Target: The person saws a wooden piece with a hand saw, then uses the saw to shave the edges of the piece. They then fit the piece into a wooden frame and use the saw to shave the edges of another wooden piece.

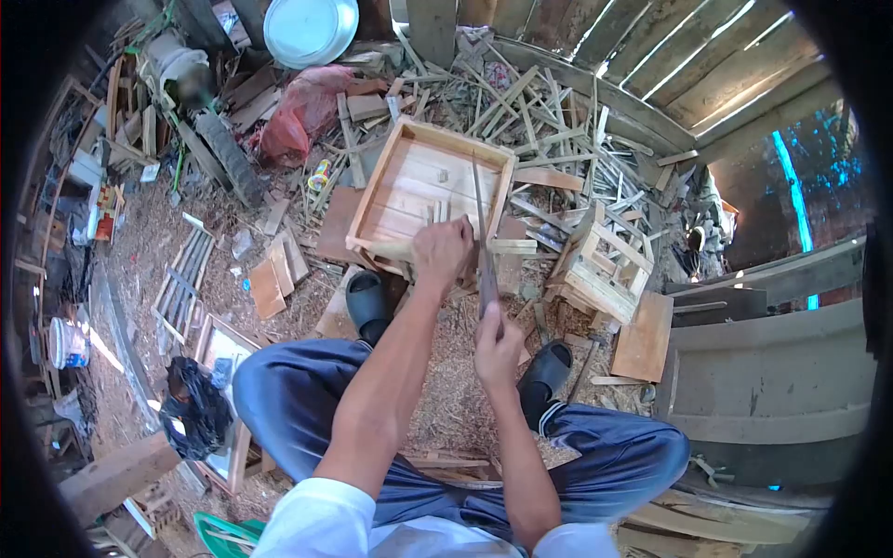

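My right hand (499,346) is closed around the handle of a hand saw (486,274), whose narrow blade points away from me. The blade crosses a light wooden strip (513,246) near the front of a shallow wooden box (374,191). My left hand (443,249) is closed on the strip just left of the blade, pressing it at the box's front edge. A few small wood pieces (443,175) lie inside the box. The left fingers partly hide the strip.
My sandalled feet (370,298) flank the box. A small wooden frame (600,270) stands to the right, beside a flat board (642,337). Scrap sticks (521,112) pile up behind. A red plastic bag (302,112) and black bag (195,409) lie left.
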Demonstrator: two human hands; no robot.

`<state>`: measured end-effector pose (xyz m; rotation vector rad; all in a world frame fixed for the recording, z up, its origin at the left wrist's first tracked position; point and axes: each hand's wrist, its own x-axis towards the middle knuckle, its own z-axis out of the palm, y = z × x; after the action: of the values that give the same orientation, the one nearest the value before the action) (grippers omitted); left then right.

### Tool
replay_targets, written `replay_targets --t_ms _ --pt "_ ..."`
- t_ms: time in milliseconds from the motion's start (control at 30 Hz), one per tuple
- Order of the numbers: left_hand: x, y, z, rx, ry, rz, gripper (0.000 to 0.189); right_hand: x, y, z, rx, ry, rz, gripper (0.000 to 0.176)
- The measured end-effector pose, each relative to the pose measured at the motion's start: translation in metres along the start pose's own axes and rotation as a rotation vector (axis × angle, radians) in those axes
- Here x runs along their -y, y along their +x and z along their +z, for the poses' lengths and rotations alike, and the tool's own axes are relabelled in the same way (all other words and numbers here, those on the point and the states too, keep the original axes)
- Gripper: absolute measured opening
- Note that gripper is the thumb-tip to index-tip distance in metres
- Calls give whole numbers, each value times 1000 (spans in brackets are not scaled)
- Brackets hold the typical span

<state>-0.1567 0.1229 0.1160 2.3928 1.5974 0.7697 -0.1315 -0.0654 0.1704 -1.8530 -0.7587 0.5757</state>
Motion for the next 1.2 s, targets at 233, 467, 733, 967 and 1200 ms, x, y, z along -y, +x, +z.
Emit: replay_targets --t_ms 233,467,733,967,1200 --pt "-1 -3 -1 35 -2 -41 46 -15 -55 -17 0 92 179 43" --pt "1 5 4 18 51 -11 47 -20 -72 -32 47 42 76 39" --pt "-2 3 -9 25 33 7 51 -3 -10 2 17 66 81 40" --pt "1 2 2 -58 24 17 47 -41 -78 -26 12 118 110 44" --pt "2 2 -1 -54 -11 48 46 -44 -53 -15 -49 -60 -88 45"
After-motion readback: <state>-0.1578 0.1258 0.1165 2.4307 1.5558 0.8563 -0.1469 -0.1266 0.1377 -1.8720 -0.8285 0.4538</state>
